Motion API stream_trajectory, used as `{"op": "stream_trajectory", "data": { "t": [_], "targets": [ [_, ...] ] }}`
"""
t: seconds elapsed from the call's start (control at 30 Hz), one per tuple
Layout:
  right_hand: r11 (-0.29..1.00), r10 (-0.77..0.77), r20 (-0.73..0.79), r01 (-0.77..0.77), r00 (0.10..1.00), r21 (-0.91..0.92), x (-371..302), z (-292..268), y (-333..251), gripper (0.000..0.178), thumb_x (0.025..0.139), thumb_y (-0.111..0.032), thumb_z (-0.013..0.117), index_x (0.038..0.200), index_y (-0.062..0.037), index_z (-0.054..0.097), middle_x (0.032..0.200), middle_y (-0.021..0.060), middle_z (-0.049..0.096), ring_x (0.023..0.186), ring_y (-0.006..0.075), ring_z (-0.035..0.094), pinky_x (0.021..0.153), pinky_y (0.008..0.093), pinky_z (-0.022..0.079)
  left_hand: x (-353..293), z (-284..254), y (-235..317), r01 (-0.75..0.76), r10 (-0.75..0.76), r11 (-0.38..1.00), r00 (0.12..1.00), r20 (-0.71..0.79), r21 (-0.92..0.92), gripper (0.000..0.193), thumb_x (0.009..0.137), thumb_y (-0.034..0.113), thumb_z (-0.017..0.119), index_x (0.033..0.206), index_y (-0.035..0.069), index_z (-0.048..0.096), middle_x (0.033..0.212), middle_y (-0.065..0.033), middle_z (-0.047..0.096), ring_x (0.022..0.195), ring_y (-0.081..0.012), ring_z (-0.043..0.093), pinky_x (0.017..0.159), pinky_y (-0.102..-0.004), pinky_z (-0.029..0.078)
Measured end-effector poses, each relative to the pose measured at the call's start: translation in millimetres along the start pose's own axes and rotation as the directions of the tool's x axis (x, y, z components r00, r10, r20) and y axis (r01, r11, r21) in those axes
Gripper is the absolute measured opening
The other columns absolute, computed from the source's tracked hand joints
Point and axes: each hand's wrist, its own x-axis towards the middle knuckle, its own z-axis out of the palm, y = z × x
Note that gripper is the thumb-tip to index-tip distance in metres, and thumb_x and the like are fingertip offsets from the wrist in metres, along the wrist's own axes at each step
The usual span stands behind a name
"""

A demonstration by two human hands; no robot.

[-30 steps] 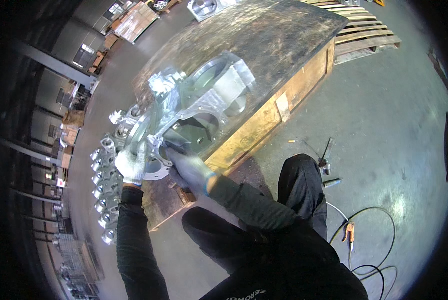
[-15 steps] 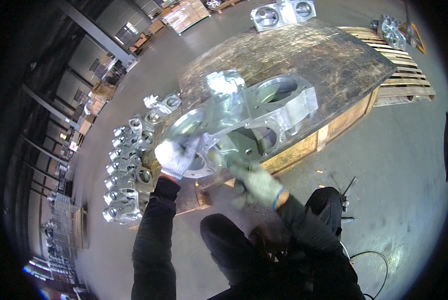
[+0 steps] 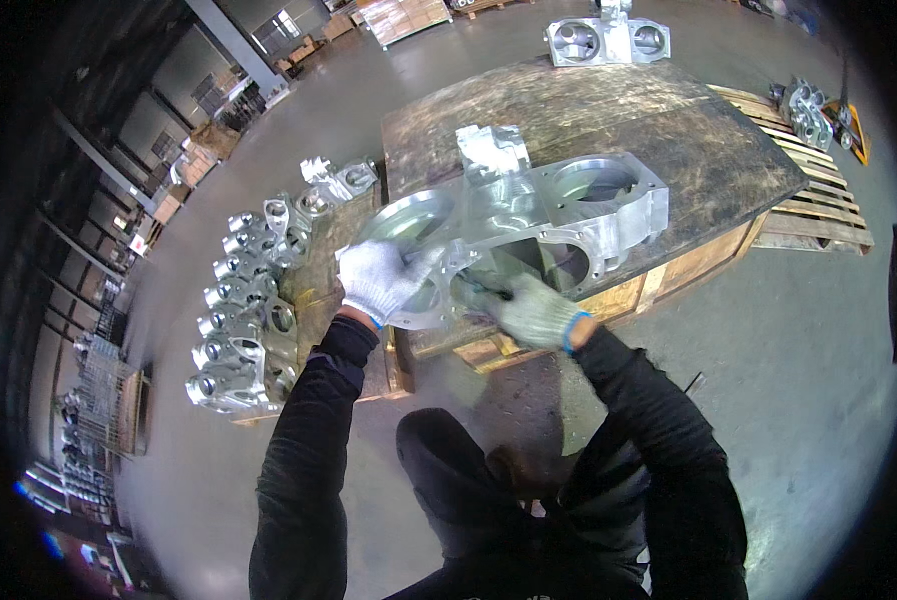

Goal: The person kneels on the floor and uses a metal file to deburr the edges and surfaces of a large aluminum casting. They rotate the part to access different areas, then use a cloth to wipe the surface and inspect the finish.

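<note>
A large silvery metal casting (image 3: 509, 215) with several wide round openings lies on the worn wooden crate top (image 3: 709, 130), at its near edge. My left hand (image 3: 377, 280), in a white knit glove, grips the casting's left end, its fingers over the rim beside a round opening; the fingertips are blurred. Gloved too, my right hand (image 3: 534, 310) reaches into the near opening of the casting. Its fingers are curled together against the inner wall, and what they hold, if anything, is too dark and smeared to make out.
Several smaller castings (image 3: 239, 345) stand in a row on a lower wooden surface at left. Another casting (image 3: 609, 42) sits at the crate's far edge. At right, a wooden pallet (image 3: 819, 185) carries more castings (image 3: 807, 115). My knees are just below the crate.
My right hand has moved up and deeper into the casting's near opening. My left hand stays at the left end. The whole view has shifted slightly.
</note>
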Motion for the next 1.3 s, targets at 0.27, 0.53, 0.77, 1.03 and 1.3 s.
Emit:
{"op": "stream_trajectory", "data": {
  "t": [0.27, 0.53, 0.77, 1.03, 1.3],
  "targets": [
    [0.945, 0.200, -0.045, -0.180, 0.979, 0.272, -4, 0, 1, 0.039, 0.097, -0.028, 0.057, 0.104, 0.0069, 0.072, 0.089, 0.0313, 0.071, 0.080, 0.0435, 0.072, 0.076, 0.0502, 0.058, 2, -11, 5, -0.021, 0.021, 1.000, 0.999, 0.033, -0.023, 0.065, 0.089, 0.070, 0.066, 0.075, 0.007, 0.079, 0.058, -0.0164, 0.065, 0.051, -0.0373, 0.065, 0.050, -0.0452, 0.049],
    [0.930, 0.330, -0.172, -0.288, 0.928, 0.228, -23, 25, -25, 0.028, 0.095, -0.019, 0.060, 0.114, 0.0000, 0.070, 0.090, 0.0307, 0.071, 0.091, 0.0468, 0.071, 0.081, 0.0550, 0.057, -1, -17, 8, -0.063, 0.061, 0.993, 0.998, -0.023, -0.101, 0.052, 0.092, 0.059, 0.067, 0.097, 0.010, 0.083, 0.067, -0.0143, 0.071, 0.062, -0.0347, 0.071, 0.059, -0.0426, 0.055],
    [0.945, 0.324, -0.328, -0.288, 0.888, 0.154, -44, 45, -33, 0.030, 0.096, -0.019, 0.058, 0.118, -0.0032, 0.069, 0.086, 0.0288, 0.071, 0.085, 0.0438, 0.073, 0.077, 0.0549, 0.058, 2, -13, 4, -0.013, 0.020, 0.996, 0.997, 0.074, -0.092, 0.067, 0.092, 0.073, 0.057, 0.105, 0.012, 0.082, 0.078, -0.0158, 0.075, 0.074, -0.0344, 0.075, 0.067, -0.0434, 0.058],
    [0.975, 0.208, -0.288, -0.175, 0.935, 0.135, -11, 40, 5, 0.033, 0.096, -0.027, 0.060, 0.098, 0.0037, 0.071, 0.085, 0.0304, 0.070, 0.085, 0.0496, 0.069, 0.077, 0.0575, 0.055, 1, -13, -1, -0.063, 0.075, 0.990, 0.993, 0.093, -0.130, 0.056, 0.095, 0.061, 0.062, 0.109, 0.010, 0.081, 0.076, -0.0160, 0.074, 0.066, -0.0344, 0.072, 0.062, -0.0427, 0.057],
    [0.925, 0.334, -0.228, -0.271, 0.915, 0.268, -37, 59, 8, 0.038, 0.099, -0.014, 0.061, 0.135, -0.0016, 0.065, 0.099, 0.0309, 0.070, 0.092, 0.0451, 0.071, 0.079, 0.0490, 0.057, 0, 0, 5, -0.065, 0.030, 0.985, 0.977, -0.211, -0.162, 0.064, 0.090, 0.070, 0.067, 0.070, 0.010, 0.076, 0.054, -0.0106, 0.064, 0.045, -0.0302, 0.063, 0.046, -0.0415, 0.049]
  ]
}}
